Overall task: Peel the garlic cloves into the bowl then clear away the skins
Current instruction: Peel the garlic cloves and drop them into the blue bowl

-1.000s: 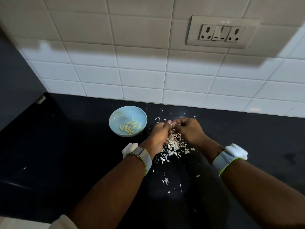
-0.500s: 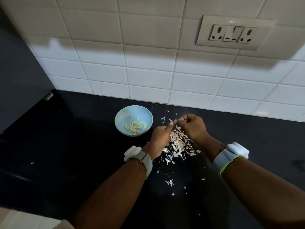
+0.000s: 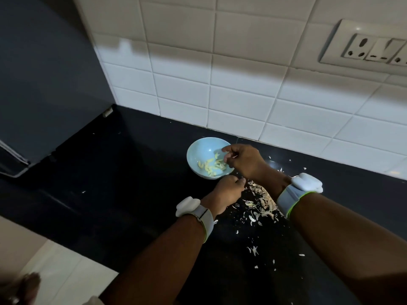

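Observation:
A light blue bowl [image 3: 201,150] stands on the black counter near the tiled wall, with several peeled garlic cloves [image 3: 212,166] in it. My right hand [image 3: 243,161] hovers over the bowl's right side, its fingers loosely spread and pointing down above the cloves. My left hand [image 3: 224,192] sits just in front of the bowl with its fingers curled and thumb against the forefinger; I see nothing in it. A pile of garlic skins [image 3: 262,201] lies on the counter between my wrists, partly hidden by my right forearm.
Loose skin flakes [image 3: 253,249] are scattered over the black counter [image 3: 132,194] toward its front edge. A dark appliance side [image 3: 44,84] rises at the left. The white tiled wall carries a socket plate [image 3: 365,47] at upper right. Pale floor [image 3: 55,267] shows lower left.
My right hand left my left hand and moved left over the bowl. The left hand dropped slightly toward the counter. The camera swung left and down.

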A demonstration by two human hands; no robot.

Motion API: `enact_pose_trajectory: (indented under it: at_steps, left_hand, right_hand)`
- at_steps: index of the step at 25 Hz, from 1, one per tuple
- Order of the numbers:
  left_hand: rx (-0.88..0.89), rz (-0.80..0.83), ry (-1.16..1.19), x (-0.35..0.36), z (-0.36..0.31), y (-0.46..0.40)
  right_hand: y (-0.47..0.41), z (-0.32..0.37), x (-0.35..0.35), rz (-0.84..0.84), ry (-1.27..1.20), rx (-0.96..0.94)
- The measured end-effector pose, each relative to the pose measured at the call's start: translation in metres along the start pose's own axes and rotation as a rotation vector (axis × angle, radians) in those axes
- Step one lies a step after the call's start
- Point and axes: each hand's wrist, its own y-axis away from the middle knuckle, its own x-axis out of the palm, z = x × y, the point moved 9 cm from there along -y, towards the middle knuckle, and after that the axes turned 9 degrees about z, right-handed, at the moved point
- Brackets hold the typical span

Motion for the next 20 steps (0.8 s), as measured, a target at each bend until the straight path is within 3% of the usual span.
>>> enact_pose_trajectory:
  at_steps: [4, 9, 12, 15, 20]
  left_hand:
    - [0.076, -0.002, -0.123, 0.000, -0.003, 0.004]
    - [0.314, -0.107, -0.317, 0.016, -0.024, -0.002]
    - [0.475, -0.160, -0.476, 0.032, -0.039, -0.013]
    - [0.480, -0.162, -0.608, 0.053, -0.044, -0.028]
    - [0.474, -0.258, -0.492, 0.049, -0.051, -0.039]
  right_hand:
    - [0.016, -0.014, -0.022, -0.076, 0.073, 0.006]
    - [0.070, -0.105, -0.082, -0.309, 0.088, 0.266]
    - [0.092, -0.136, -0.082, -0.179, 0.131, 0.332]
    - [0.101, -0.142, -0.062, -0.015, 0.219, 0.266]
    - [0.096, -0.133, -0.031, 0.072, 0.465, 0.207]
